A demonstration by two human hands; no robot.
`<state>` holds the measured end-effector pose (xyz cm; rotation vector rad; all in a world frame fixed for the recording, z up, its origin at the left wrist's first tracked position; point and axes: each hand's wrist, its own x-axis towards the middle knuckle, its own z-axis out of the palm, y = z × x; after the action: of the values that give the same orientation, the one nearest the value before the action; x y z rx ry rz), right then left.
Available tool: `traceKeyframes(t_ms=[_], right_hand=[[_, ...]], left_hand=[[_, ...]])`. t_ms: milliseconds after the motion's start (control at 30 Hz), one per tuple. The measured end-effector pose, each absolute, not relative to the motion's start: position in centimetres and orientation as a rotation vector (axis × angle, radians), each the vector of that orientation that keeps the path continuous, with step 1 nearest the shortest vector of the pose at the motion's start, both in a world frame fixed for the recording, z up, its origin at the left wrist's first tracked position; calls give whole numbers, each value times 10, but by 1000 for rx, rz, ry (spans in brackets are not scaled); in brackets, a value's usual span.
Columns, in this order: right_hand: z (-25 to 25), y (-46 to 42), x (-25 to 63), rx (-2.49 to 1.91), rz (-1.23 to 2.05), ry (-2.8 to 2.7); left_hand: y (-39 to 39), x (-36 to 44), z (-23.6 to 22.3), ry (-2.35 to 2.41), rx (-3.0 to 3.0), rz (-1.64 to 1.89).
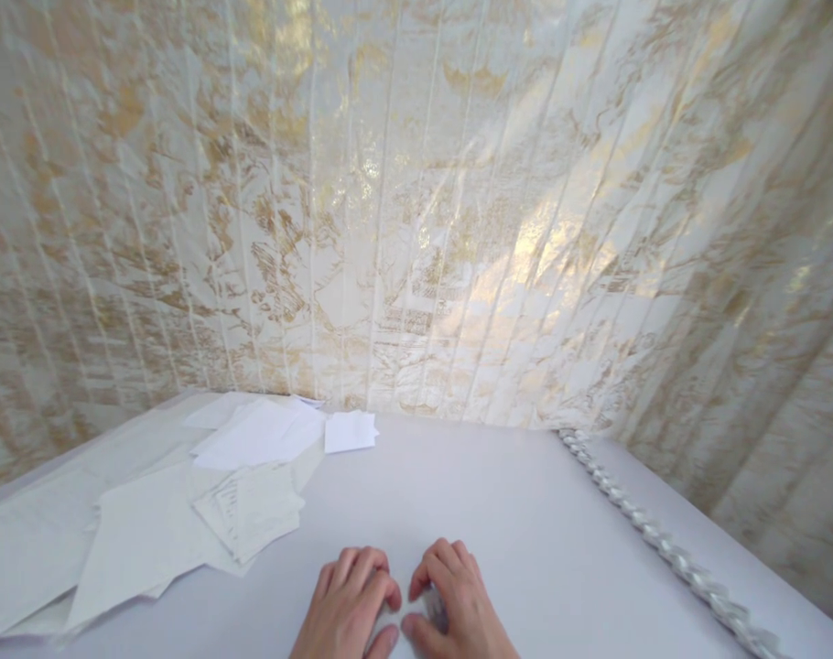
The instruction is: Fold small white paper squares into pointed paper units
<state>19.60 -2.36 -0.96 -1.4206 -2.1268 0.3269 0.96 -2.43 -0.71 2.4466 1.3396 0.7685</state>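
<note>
My left hand and my right hand are close together at the near edge of the view, low over the white table. Both have curled fingers, with thumb and index fingertips facing the other hand across a narrow gap. A small greyish patch shows inside the curl of my right hand; it is too blurred to tell whether it is an object or shadow. Whatever my left fingers hold, if anything, is hidden.
Loose white paper sheets overlap on the left, with a small stack of white paper pieces at the back. A silver braided strip runs along the right side. Patterned gold-and-white curtains hang behind the table.
</note>
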Motion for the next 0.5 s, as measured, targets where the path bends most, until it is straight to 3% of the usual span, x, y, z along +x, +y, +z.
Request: traceKeyframes(t_ms=[267,500], right_hand=[[11,-27,208,-1448,540,-2131],[2,-23,238,-1419,525,-2046]], left_hand=[[-27,4,5,1305,2350,708],[-23,-11,-10,1218,2406,814]])
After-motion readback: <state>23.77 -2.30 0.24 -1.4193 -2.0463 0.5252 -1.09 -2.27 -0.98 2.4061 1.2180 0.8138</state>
